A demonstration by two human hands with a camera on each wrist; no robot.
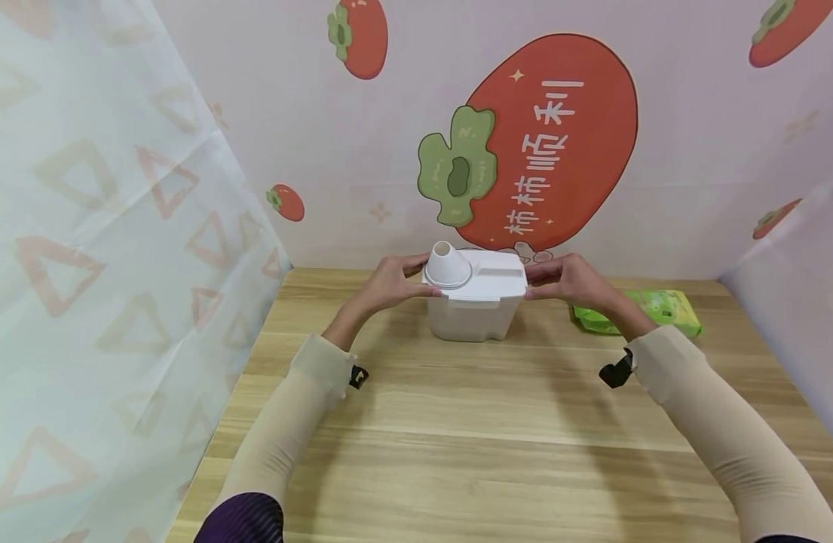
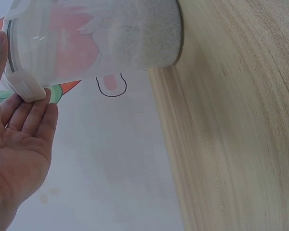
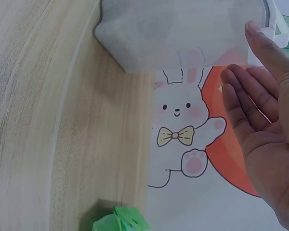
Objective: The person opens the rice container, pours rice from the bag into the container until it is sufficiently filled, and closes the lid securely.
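A translucent storage container [image 1: 467,323] stands upright on the table near the back wall. On top is a white lid [image 1: 500,285] with a cone-shaped spout [image 1: 447,262] at its left end. My left hand [image 1: 391,285] holds the lid's left end, thumb at the front edge and fingers at a side latch [image 2: 29,87]. From the opposite end my right hand [image 1: 571,282] holds the lid, its thumb on the front corner and its fingers along the far side. In the left wrist view, pale grain [image 2: 144,36] shows through the lower part of the container.
A green soft pack [image 1: 667,311] lies on the wooden table [image 1: 457,452] to the right, partly behind my right forearm. The back wall [image 1: 362,241] carries persimmon and rabbit prints. A patterned sheet [image 1: 117,302] hangs along the left side, and another wall [image 1: 796,286] borders the right.
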